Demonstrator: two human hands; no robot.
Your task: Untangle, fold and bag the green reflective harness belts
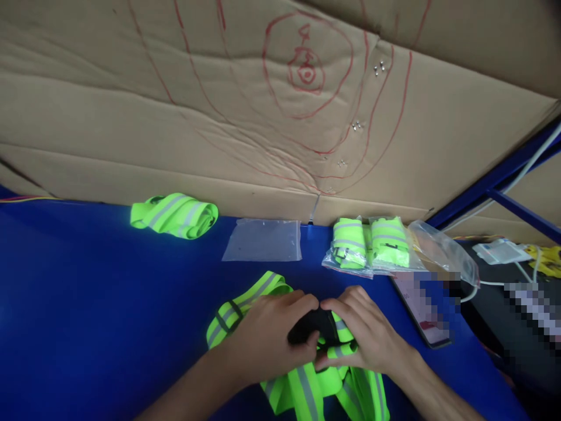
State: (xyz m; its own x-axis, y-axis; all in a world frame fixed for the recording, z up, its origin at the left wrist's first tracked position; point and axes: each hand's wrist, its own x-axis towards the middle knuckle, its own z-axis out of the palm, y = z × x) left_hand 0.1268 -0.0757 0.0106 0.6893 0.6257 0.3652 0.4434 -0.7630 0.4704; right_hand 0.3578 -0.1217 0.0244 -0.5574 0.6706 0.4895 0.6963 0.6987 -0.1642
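Observation:
Neon-green reflective straps [307, 389] with grey stripes lie in a loose bundle on the blue table, partly covered by my hands. My left hand [276, 327] is closed on a black piece [313, 327] attached to the straps; whether it is a buckle or a pad I cannot make out. From the other side my right hand [362, 327] pinches the green strap beside that black piece. Both hands' fingertips nearly meet above it. A black slider buckle [228, 316] sits on the strap loop left of my left hand.
Behind lie a rolled green reflective strap [174, 215], a flat clear plastic bag [263, 240] and bagged green straps [349, 242]. To the right are a phone [423, 316] and white cables. A cardboard wall [131, 134] with red drawn rings borders the table's back.

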